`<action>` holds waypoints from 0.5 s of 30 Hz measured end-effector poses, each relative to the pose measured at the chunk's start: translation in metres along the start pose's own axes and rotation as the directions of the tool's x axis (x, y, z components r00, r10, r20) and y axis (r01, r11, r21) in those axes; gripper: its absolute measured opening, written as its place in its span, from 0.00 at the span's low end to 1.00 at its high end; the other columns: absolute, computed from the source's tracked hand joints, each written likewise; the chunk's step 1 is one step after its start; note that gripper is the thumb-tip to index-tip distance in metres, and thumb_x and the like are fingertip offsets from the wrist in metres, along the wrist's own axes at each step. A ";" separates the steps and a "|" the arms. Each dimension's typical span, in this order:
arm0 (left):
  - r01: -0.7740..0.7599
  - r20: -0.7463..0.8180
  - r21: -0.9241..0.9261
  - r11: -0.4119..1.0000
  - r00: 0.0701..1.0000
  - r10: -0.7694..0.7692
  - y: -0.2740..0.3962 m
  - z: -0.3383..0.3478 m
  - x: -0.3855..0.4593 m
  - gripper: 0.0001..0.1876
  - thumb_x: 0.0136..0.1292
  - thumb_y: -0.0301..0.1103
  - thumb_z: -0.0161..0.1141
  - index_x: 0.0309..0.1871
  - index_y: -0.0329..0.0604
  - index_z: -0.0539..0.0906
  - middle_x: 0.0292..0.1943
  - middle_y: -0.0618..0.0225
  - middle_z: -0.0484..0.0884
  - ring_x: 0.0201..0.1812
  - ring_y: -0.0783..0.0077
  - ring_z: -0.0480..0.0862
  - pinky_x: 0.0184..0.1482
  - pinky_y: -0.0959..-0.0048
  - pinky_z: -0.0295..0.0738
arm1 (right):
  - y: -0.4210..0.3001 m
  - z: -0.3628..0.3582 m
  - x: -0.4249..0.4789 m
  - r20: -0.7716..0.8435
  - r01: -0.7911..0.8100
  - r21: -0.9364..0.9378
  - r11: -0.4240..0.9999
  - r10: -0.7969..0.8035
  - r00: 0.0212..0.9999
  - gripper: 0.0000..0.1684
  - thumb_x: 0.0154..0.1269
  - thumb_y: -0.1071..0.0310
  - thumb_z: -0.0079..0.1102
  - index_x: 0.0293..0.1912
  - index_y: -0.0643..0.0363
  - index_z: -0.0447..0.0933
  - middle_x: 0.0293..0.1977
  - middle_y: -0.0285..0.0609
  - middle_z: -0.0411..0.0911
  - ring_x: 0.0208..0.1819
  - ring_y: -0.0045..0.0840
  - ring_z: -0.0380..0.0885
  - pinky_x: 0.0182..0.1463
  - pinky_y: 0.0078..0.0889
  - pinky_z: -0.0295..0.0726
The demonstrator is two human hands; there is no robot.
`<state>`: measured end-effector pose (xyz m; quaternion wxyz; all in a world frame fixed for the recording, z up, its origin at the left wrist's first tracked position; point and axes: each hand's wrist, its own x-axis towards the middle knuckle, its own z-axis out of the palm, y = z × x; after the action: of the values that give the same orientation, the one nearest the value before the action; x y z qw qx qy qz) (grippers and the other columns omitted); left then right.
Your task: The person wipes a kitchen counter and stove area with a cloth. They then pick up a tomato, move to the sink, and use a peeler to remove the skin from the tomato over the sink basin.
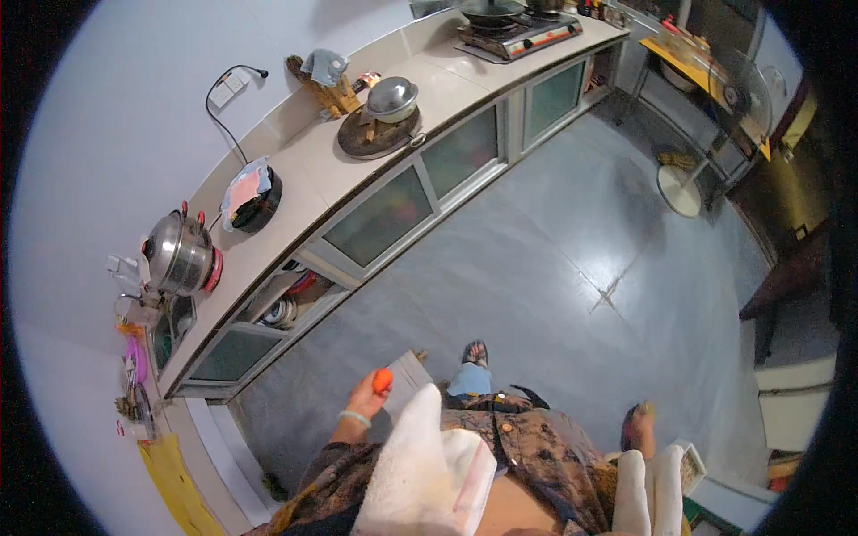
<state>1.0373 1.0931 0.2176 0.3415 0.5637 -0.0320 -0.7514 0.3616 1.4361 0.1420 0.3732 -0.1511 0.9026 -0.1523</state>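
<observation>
My left hand (364, 400), with a pale green bangle at the wrist, grips a small orange-red rounded object (383, 380). Only its smooth end shows, so I cannot tell exactly what it is. Behind that hand, low by the floor, is a pale flat-sided box or panel (407, 377), partly hidden. My right hand is out of view. Large white soft fabric pieces (410, 462) hang close to the camera and cover part of my left forearm and patterned brown clothing (536, 435). More white fabric (647, 492) hangs at lower right.
A long counter (301, 194) curves along the wall. It carries a steel steamer pot (177, 258), a black pan (258, 208), a round chopping board (355, 141) with a lidded bowl (392, 100), and a gas stove (523, 37). A pedestal fan (684, 187) stands at far right.
</observation>
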 end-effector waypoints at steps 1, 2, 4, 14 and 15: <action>0.009 -0.037 -0.065 0.998 0.999 -0.012 0.006 -0.017 0.011 0.15 0.73 0.40 0.43 0.54 0.40 0.72 0.44 0.57 0.76 0.33 0.67 0.76 0.28 0.79 0.71 | -0.035 -0.006 0.027 0.005 0.005 0.132 0.991 -0.005 1.000 0.14 0.65 0.64 0.52 0.37 0.65 0.78 0.26 0.49 0.76 0.26 0.28 0.79 0.27 0.37 0.78; -0.003 -0.057 -0.115 0.993 0.998 -0.004 0.009 -0.010 0.020 0.15 0.73 0.40 0.43 0.53 0.41 0.72 0.43 0.57 0.76 0.33 0.67 0.76 0.28 0.79 0.71 | -0.068 -0.013 0.053 0.001 -0.020 0.342 0.940 0.021 1.000 0.13 0.66 0.65 0.50 0.41 0.66 0.75 0.25 0.47 0.75 0.26 0.28 0.79 0.25 0.34 0.78; -0.059 -0.129 -0.213 0.975 0.991 0.032 0.055 -0.008 -0.006 0.15 0.73 0.41 0.42 0.52 0.41 0.72 0.43 0.57 0.76 0.32 0.67 0.75 0.28 0.79 0.70 | -0.167 -0.011 0.058 0.025 -0.021 0.546 0.838 0.008 1.000 0.14 0.68 0.67 0.48 0.48 0.65 0.71 0.24 0.42 0.73 0.26 0.28 0.78 0.24 0.32 0.78; -0.264 0.043 -0.045 0.963 0.963 0.266 0.197 0.152 0.095 0.10 0.72 0.42 0.47 0.49 0.49 0.70 0.42 0.62 0.77 0.34 0.63 0.79 0.26 0.76 0.70 | -0.365 0.127 0.053 0.453 0.602 -0.286 0.745 -0.449 0.770 0.14 0.52 0.60 0.62 0.35 0.59 0.79 0.35 0.53 0.81 0.40 0.47 0.79 0.43 0.43 0.78; -0.279 0.070 -0.028 0.960 0.957 0.281 0.213 0.168 0.105 0.10 0.72 0.42 0.47 0.49 0.50 0.69 0.42 0.62 0.77 0.34 0.63 0.80 0.25 0.76 0.70 | -0.351 0.139 0.058 0.415 0.565 -0.271 0.779 -0.436 0.799 0.15 0.54 0.58 0.59 0.35 0.59 0.79 0.34 0.53 0.81 0.39 0.47 0.79 0.42 0.43 0.78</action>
<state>0.9791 0.8160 0.2844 0.4479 0.5227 -0.1173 -0.7158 0.4785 1.0726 0.1477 0.4266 -0.4816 0.7645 -0.0413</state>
